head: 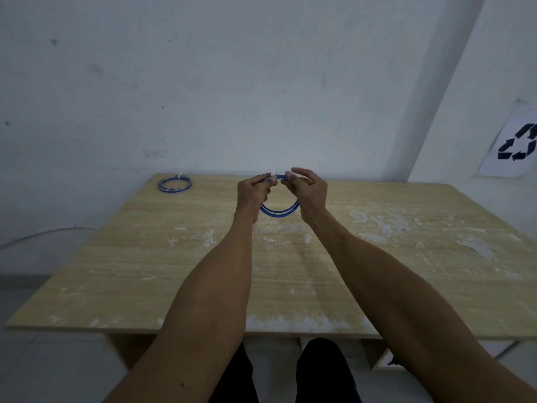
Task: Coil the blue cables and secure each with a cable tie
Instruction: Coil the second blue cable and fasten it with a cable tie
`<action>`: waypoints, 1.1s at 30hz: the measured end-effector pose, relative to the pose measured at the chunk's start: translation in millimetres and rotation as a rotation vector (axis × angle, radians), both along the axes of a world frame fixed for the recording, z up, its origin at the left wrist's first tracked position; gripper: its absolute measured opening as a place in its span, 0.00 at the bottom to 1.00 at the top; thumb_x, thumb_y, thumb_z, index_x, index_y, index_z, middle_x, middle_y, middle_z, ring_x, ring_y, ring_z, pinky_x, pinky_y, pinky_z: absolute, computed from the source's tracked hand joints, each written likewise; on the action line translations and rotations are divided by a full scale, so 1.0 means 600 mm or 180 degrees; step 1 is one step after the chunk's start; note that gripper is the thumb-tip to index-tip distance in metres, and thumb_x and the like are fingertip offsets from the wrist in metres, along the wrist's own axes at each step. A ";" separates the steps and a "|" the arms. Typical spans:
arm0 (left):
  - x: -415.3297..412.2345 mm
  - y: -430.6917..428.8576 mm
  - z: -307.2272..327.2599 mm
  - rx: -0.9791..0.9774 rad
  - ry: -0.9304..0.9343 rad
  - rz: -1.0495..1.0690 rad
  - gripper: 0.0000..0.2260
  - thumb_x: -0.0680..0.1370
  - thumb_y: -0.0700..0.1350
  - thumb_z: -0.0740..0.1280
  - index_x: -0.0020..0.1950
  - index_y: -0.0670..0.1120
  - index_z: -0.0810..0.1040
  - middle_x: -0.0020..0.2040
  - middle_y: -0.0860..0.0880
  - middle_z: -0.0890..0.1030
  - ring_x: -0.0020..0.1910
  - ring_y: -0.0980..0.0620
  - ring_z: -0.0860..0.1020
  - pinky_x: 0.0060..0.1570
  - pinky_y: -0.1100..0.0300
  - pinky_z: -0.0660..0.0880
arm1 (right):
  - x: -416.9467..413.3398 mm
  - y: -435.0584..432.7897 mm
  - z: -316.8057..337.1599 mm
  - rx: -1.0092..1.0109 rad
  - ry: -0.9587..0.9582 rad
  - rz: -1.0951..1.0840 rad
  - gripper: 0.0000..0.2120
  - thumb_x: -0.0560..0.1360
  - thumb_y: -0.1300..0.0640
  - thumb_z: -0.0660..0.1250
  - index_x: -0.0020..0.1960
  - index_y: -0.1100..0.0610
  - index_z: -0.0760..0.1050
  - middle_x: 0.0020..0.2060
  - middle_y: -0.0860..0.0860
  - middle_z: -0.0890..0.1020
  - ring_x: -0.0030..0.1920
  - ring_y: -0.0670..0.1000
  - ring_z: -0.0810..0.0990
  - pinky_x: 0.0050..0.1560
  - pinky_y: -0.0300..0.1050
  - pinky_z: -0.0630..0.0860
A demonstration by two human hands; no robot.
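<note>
Bare, scuffed white walls back a pale wood-grain bench (145, 257) flecked with white patches, its far edge against the wall. Above the middle of that bench, a person holds up a coil of thin blue cable (279, 211) between both hands, the loop standing roughly upright and clear of the surface. The left hand (252, 196) pinches the top of the coil from the left, fingers curled tight around the strands; the right hand (308, 191) grips the same top arc from the right, thumb and forefinger closed on it while the other fingers fan loosely upward. A small white piece, apparently a cable tie (272, 175), shows between the fingertips, too blurred to make out clearly. Both bare forearms stretch forward from the near edge, converging toward the coil. At the far left corner of the bench lies a second blue cable coil (175, 185), flat, with a white tie (180, 176) at its far side, well apart from the hands. A paper sheet with a black recycling symbol (515, 145) hangs on the right wall.
</note>
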State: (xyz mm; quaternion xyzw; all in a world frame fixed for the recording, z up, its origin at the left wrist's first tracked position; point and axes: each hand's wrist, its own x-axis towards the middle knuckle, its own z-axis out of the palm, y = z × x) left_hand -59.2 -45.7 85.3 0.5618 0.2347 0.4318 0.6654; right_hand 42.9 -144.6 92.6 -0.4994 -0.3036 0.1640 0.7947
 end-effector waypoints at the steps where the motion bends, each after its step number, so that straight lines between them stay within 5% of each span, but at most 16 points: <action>1: -0.001 0.001 -0.001 -0.0016 0.0009 0.0001 0.12 0.76 0.42 0.75 0.58 0.40 0.85 0.44 0.42 0.84 0.32 0.54 0.70 0.31 0.64 0.68 | 0.002 0.001 -0.003 -0.0008 -0.0040 0.0009 0.09 0.74 0.63 0.76 0.53 0.64 0.83 0.44 0.64 0.86 0.48 0.62 0.87 0.55 0.51 0.83; 5: -0.008 0.008 0.001 -0.0150 0.0031 -0.0050 0.12 0.76 0.42 0.74 0.57 0.38 0.85 0.45 0.41 0.85 0.30 0.55 0.69 0.27 0.66 0.66 | 0.013 0.008 -0.008 -0.0247 -0.0276 0.0138 0.06 0.71 0.67 0.76 0.49 0.64 0.85 0.44 0.62 0.86 0.50 0.65 0.85 0.61 0.59 0.80; 14: -0.016 0.010 0.002 -0.0056 0.0146 -0.0138 0.10 0.77 0.43 0.73 0.57 0.40 0.85 0.46 0.41 0.86 0.30 0.56 0.68 0.27 0.65 0.64 | 0.018 0.004 -0.004 -0.0465 -0.0379 0.0261 0.12 0.70 0.66 0.78 0.53 0.66 0.84 0.46 0.58 0.87 0.49 0.54 0.86 0.56 0.45 0.81; 22: -0.025 0.011 -0.002 -0.0176 0.0279 -0.0211 0.11 0.79 0.38 0.70 0.60 0.38 0.83 0.43 0.43 0.85 0.29 0.54 0.65 0.25 0.64 0.61 | 0.023 0.005 -0.022 -0.0523 -0.0772 0.0165 0.10 0.72 0.62 0.78 0.52 0.64 0.85 0.45 0.60 0.87 0.48 0.60 0.87 0.57 0.54 0.82; 33: -0.021 0.007 0.008 0.0033 0.0411 -0.0211 0.09 0.77 0.43 0.72 0.56 0.44 0.85 0.46 0.45 0.84 0.28 0.52 0.64 0.24 0.62 0.59 | 0.019 0.009 -0.004 -0.0624 -0.0900 0.0092 0.09 0.70 0.61 0.79 0.49 0.65 0.86 0.42 0.59 0.87 0.46 0.57 0.87 0.54 0.50 0.83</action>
